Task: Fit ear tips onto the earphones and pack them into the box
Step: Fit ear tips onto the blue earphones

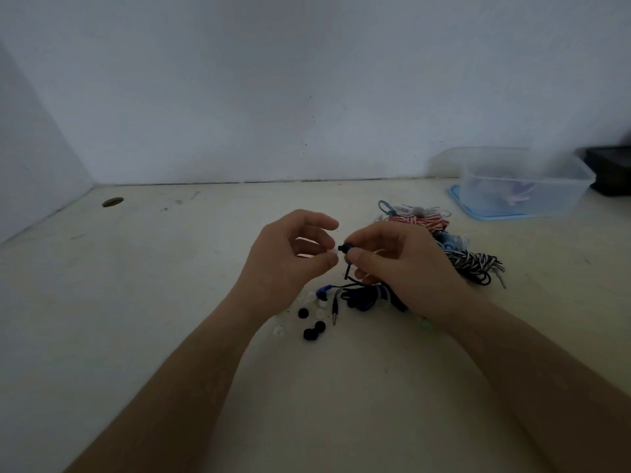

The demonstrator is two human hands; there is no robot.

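The fingers (358, 258) of the right hand (403, 268) pinch a blue-and-black earbud (344, 249) with its nozzle end pointing left and its cable dropping below the hand. The fingers (322, 262) of the left hand (290, 257) are curled, with thumb and forefinger pressed together on what appears to be a pale ear tip (332, 253) just beside the nozzle. The item is too small and blurred to confirm. Both hands are raised above the surface (170, 302). Probable faults from this position:

- An off-axis push could fold the soft tip instead of seating it.
- A loose pinch could drop it among the loose ear tips (309, 333) lying black and white below the left hand, where it would be hard to tell apart.
- A partly seated tip could come off later in the box.
- Tension on the hanging cable could drag the second earbud (322, 291) and the jack plug (334, 310) through those loose tips and scatter them.

The bundled cable (368, 297) lies under the right hand. Further right, a pile of other earphones (474, 264), striped and white, lies between the hands and the clear plastic box (577, 186). The box stands on a blue lid (478, 213) at the rear right and holds blurred pale contents. A straight carry to the box passes over that pile. A dark object (611, 172) sits at the right edge of the view.
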